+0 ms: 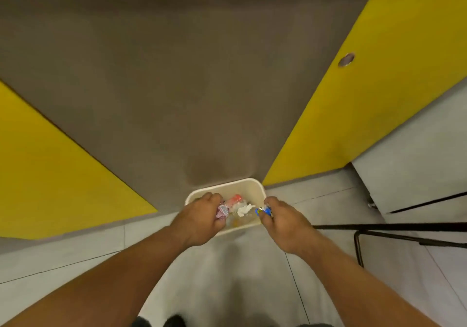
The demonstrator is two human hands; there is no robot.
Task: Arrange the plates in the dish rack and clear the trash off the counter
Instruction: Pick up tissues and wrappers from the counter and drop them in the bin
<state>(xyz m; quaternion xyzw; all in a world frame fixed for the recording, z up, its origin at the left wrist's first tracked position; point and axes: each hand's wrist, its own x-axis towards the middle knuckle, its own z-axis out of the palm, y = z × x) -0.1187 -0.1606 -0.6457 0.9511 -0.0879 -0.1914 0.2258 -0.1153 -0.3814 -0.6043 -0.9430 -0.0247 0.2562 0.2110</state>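
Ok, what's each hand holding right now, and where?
Left hand grips a crumpled pink-and-white wrapper in its curled fingers; right hand pinches a small blue wrapper at its fingertips. Both over the cream plastic bin.

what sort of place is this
Likely a kitchen corner: tiled floor, yellow cabinet-like panels, and a cream waste bin, where the left hand holds a pink wrapper and the right hand a blue wrapper.

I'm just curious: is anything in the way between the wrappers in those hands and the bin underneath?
Nothing visible does. The left hand grips a pink wrapper and the right hand a blue wrapper, both directly over the open cream bin, which holds only other trash.
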